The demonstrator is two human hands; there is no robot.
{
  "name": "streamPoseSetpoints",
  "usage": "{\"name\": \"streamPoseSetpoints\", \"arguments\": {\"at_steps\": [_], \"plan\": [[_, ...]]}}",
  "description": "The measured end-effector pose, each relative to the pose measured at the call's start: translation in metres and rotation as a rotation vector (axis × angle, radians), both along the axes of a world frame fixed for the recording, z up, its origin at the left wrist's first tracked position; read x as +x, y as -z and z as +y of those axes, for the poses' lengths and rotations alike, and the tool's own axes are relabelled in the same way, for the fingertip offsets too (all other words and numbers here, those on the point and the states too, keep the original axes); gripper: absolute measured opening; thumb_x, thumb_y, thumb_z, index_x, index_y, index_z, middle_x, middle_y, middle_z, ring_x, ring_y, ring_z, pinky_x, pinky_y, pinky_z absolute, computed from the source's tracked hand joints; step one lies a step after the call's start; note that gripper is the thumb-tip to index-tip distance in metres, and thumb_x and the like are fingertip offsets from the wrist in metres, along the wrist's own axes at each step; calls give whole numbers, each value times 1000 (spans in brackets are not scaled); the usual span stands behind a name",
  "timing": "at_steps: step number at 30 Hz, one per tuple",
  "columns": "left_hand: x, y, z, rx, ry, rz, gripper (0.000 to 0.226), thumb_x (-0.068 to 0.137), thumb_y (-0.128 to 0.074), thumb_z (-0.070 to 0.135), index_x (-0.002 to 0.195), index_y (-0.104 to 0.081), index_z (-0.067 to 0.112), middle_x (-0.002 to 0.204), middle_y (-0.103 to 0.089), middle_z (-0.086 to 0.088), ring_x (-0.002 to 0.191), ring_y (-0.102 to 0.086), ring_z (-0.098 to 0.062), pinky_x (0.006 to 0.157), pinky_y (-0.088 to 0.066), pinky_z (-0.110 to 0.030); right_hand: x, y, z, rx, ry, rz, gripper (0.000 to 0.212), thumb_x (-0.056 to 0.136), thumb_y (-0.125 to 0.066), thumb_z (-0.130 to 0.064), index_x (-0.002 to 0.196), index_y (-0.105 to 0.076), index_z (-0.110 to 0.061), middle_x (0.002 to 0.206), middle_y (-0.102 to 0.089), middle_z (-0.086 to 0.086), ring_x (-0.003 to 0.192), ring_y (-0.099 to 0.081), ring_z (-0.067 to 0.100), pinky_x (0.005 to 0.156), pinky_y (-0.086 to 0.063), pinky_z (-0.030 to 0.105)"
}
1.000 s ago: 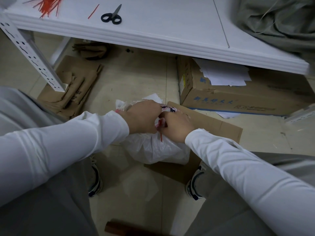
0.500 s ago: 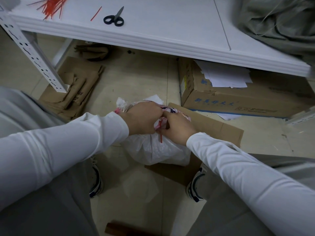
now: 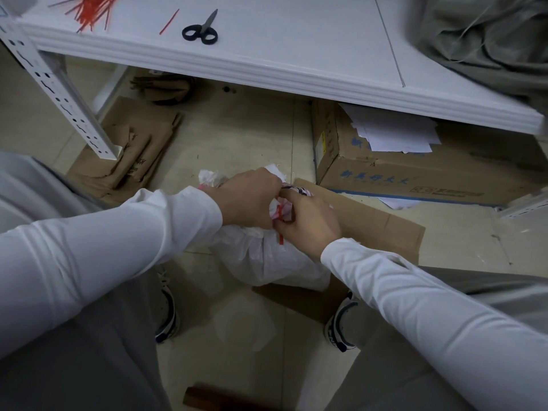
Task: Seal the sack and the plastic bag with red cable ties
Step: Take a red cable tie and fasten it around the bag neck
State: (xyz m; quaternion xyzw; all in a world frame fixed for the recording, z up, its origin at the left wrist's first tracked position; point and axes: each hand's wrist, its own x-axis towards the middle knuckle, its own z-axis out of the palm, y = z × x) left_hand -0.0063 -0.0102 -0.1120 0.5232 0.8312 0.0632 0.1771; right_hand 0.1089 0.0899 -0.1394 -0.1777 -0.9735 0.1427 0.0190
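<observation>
Bag position: plastic bag (image 3: pixel 267 259) stands on the floor on the near side of the table (image 3: pixel 296 40), partly on a flat cardboard sheet (image 3: pixel 370 221).
Left hand: left hand (image 3: pixel 249 200) is wrapped round the bunched neck with its fingers curled. I read this as keeping the gathers narrow so the tie can bite.
Right hand: right hand (image 3: pixel 311 223) touches the left one and pinches the red cable tie (image 3: pixel 280 216) at the neck. The tie's loose tail hangs toward the near side.
Tie status: looped round the neck, I judge. I cannot tell whether it is locked, because the fingers cover the head.
Supplies: spare ties (image 3: pixel 92 8) lie far left on the table, with scissors (image 3: pixel 201 29) to their right, probably for trimming.
Sack: the grey-green cloth bundle far right on the table is likely the sack (image 3: pixel 489 40). I see no tie on it.
</observation>
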Motion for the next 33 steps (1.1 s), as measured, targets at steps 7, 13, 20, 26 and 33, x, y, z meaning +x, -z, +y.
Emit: {"name": "streamPoseSetpoints", "arguments": {"at_steps": [7, 13, 20, 26, 33], "plan": [[-3, 5, 0, 31, -65, -11, 40, 64, -68, 45, 88, -61, 14, 81, -53, 0, 71, -60, -23, 66, -56, -38, 0, 2, 2, 4, -64, 14, 27, 83, -54, -43, 104, -68, -32, 98, -70, -4, 90, -64, 18, 74, -51, 29], [-1, 12, 1, 11, -35, 35, 58, 58, -55, 47, 109, -61, 21, 90, -60, -1, 74, -63, -21, 65, -57, -36, -2, 5, 2, 115, -79, -40, 23, 81, -48, -46, 85, -64, -30, 83, -65, -2, 79, -63, 20, 60, -39, 26], [-1, 10, -1, -6, 68, 97, 54, 72, -65, 43, 120, -54, 21, 105, -62, -1, 89, -62, -23, 75, -55, -38, -5, 6, 11, -59, -43, -113, 37, 73, -47, -61, 95, -66, -38, 95, -67, -7, 89, -63, 19, 71, -49, 30], [9, 10, -7, 69, 268, 425, 46, 88, -59, 33, 130, -47, 20, 128, -55, -3, 112, -50, -23, 89, -47, -36, -8, 12, 17, -190, 56, -126, 54, 64, -52, -71, 101, -64, -33, 96, -69, -7, 91, -63, 17, 81, -54, 41], [2, 18, -8, 109, 266, 419, 51, 90, -58, 21, 139, -42, 17, 129, -56, -8, 112, -54, -26, 89, -51, -40, -6, 1, 18, -200, 19, -170, 25, 80, -66, -49, 74, -54, -28, 84, -64, -4, 81, -58, 15, 75, -49, 33]]}}
